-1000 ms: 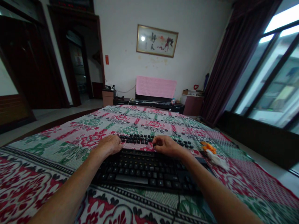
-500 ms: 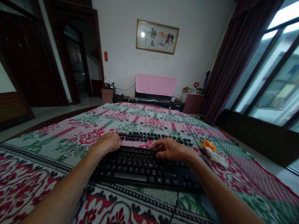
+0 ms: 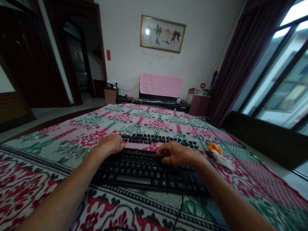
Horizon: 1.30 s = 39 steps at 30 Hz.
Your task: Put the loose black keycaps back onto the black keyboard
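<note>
A black keyboard lies on a flowered cloth. Its lower rows carry keycaps, while its upper rows show small pale spots where caps are off. My left hand is curled at the keyboard's far left corner, its fingertips partly hidden. Over the upper rows, right of the middle, is my right hand, with thumb and forefinger bent close together. Whatever is between those fingertips is too dark to make out. Loose black keycaps lie in rows on the cloth just beyond the keyboard.
The flowered cloth covers the wide surface. To the right of the keyboard lie an orange item and a crumpled white cloth or tissue. Beyond the far edge stands a low cabinet, with a pink towel draped above it.
The view has shifted slightly, so the room sits a little higher in the picture. Both hands stay at nearly the same places on the keyboard.
</note>
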Each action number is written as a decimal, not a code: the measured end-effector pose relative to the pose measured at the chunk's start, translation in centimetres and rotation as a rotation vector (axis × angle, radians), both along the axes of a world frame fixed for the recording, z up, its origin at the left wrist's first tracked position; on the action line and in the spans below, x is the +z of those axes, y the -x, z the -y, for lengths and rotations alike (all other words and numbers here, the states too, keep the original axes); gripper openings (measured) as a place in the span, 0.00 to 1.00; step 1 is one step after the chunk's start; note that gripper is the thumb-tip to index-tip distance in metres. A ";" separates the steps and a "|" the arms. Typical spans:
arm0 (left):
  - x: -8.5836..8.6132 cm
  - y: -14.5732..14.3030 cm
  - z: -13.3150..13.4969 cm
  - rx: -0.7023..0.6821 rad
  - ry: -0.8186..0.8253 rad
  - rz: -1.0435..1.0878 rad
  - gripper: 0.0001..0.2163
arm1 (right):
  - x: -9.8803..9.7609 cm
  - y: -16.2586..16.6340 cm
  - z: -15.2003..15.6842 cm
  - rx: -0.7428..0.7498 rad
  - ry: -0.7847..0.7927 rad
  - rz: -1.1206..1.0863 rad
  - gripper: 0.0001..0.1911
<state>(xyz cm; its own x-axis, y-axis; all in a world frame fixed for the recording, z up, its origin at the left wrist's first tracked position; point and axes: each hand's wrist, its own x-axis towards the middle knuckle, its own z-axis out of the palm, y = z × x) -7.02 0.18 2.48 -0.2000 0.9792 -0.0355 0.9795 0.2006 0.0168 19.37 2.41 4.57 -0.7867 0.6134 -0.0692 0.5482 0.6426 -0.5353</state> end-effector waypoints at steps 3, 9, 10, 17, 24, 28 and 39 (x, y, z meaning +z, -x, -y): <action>0.0 0.0 0.0 -0.010 0.002 -0.015 0.14 | 0.0 0.0 0.1 -0.006 0.015 0.011 0.15; 0.0 0.1 0.0 -0.015 0.006 -0.014 0.14 | 0.0 -0.1 0.1 0.049 -0.043 0.009 0.15; 0.0 0.1 -0.1 -0.018 0.004 -0.017 0.14 | 0.0 -0.1 0.1 0.062 -0.059 0.011 0.15; -0.1 0.2 -0.2 -0.023 0.001 0.001 0.15 | 0.2 0.0 0.2 0.111 -0.141 0.055 0.16; 0.1 0.2 -0.2 -0.007 0.009 0.007 0.15 | -0.5 0.1 0.0 0.166 -0.101 0.068 0.14; 0.0 0.1 -0.2 -0.008 0.002 0.001 0.16 | -1.0 0.2 -0.1 0.178 -0.125 0.083 0.14; -0.1 0.3 -0.2 -0.023 0.011 -0.017 0.15 | -1.0 0.0 -0.5 0.151 -0.062 0.089 0.15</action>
